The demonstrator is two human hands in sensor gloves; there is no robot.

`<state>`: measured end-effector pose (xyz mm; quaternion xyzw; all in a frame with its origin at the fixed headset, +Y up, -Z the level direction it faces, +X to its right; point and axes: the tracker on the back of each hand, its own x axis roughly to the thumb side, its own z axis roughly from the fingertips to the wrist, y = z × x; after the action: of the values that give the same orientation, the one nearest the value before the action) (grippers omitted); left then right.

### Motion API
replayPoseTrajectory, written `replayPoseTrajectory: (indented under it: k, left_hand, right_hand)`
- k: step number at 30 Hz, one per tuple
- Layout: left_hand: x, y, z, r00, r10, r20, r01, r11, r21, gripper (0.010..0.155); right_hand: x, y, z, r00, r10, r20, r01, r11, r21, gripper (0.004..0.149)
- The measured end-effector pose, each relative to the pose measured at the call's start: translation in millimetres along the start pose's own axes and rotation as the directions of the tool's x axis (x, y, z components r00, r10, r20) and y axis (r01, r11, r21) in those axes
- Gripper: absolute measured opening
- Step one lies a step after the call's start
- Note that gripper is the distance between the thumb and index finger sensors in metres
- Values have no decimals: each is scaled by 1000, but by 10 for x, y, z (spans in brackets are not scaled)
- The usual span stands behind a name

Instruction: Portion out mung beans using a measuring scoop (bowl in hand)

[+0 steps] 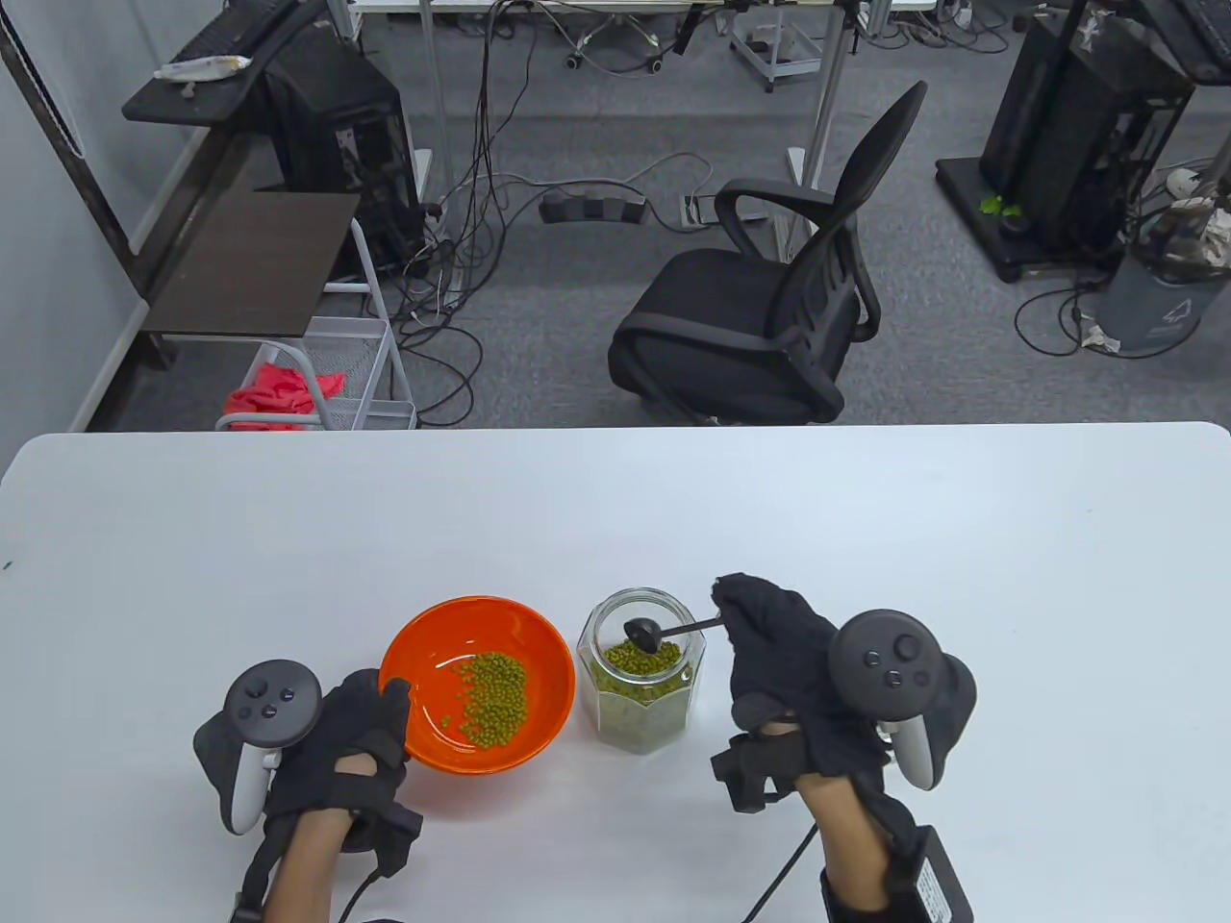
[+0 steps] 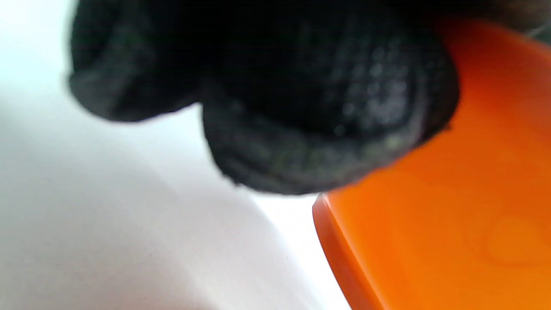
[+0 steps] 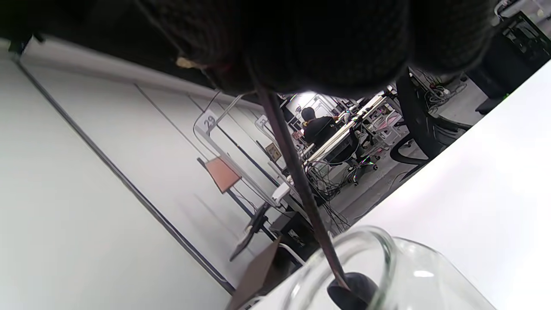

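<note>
An orange bowl (image 1: 428, 642) with a pile of mung beans (image 1: 493, 697) sits on the white table (image 1: 615, 500). My left hand (image 1: 370, 716) grips its left rim; in the left wrist view gloved fingers (image 2: 301, 120) lie against the bowl's orange wall (image 2: 452, 224). A glass jar (image 1: 640, 726) of mung beans stands to the bowl's right. My right hand (image 1: 769, 635) pinches the handle of a black measuring scoop (image 1: 641, 631), whose head is inside the jar mouth. In the right wrist view the scoop (image 3: 351, 287) hangs down into the jar (image 3: 387, 258).
A black office chair (image 1: 769, 298) stands beyond the table's far edge. A wire cart (image 1: 317, 375) with red cloth is at the far left on the floor.
</note>
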<state>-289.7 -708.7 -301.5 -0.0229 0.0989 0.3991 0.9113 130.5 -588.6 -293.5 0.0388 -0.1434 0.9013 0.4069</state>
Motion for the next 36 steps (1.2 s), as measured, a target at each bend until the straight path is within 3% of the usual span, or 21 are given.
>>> replayPoseTrajectory:
  k: [11, 19, 28, 36]
  left_hand:
    - [0, 19, 0, 1000, 6, 13, -6, 1000, 6, 54]
    - [1, 26, 3, 1000, 7, 20, -8, 1000, 7, 54]
    - [-5, 27, 4, 1000, 5, 19, -5, 1000, 9, 54]
    - [-7, 18, 3, 1000, -3, 13, 3, 1000, 3, 54]
  right_hand:
    - [150, 460, 50, 957, 274, 92, -274, 962, -15, 37]
    - [106, 587, 25, 944, 321, 73, -324, 945, 34, 37]
    - [-90, 627, -31, 997, 81, -3, -81, 993, 85, 39]
    - [-352, 523, -106, 977, -139, -160, 152, 986, 68, 40]
